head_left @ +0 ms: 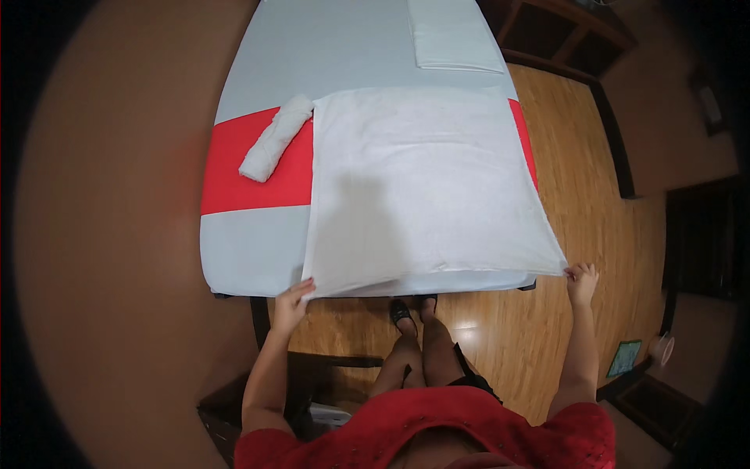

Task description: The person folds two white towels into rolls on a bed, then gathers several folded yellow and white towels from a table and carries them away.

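A white cloth (433, 176), probably a towel, lies spread over the foot half of a bed (252, 252). My left hand (291, 305) pinches its near left corner at the bed's front edge. Out past the bed's right side, my right hand (582, 283) grips the near right corner, so that the near edge is stretched between both hands. A few low creases cross the cloth, and a shadow falls on its left part. To its left, a rolled white towel (276, 139) rests at a slant on the red band (234, 170) of the light grey bedding.
Farther up the bed lies a folded white cloth (457, 41). Brown walls (111, 234) border the left side. Wooden floor (597, 176) runs along the right, with a dark wooden cabinet (545, 32) at the far right. A green-edged mat or card (624, 358) is at lower right.
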{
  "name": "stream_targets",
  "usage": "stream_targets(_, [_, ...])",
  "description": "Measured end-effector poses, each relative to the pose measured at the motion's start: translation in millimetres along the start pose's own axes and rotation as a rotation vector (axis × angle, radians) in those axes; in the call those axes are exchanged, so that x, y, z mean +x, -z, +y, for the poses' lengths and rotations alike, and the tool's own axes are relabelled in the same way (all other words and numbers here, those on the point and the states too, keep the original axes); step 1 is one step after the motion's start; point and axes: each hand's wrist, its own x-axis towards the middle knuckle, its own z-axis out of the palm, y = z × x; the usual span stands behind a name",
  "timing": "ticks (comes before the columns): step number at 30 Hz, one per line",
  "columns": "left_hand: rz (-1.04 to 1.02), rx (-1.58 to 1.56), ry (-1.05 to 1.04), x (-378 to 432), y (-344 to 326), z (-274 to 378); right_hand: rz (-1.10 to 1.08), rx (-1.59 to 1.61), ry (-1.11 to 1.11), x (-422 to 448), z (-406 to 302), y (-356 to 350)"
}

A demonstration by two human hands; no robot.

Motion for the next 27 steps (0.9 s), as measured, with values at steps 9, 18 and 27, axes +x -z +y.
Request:
stream_targets(9, [-0.159,0.011,0.184,-73,-42,29,-0.124,0.054,-0.042,-62,82,-47])
stream_targets(18, [-0.039,0.044,0.510,-69,-88,49,-0.160,0.151,-0.101,272,-28,-214])
stream_targets(27, [-0.009,0.161,0.514,-24,-71,103,-0.255,0.564,-0.624,497,-79,-259])
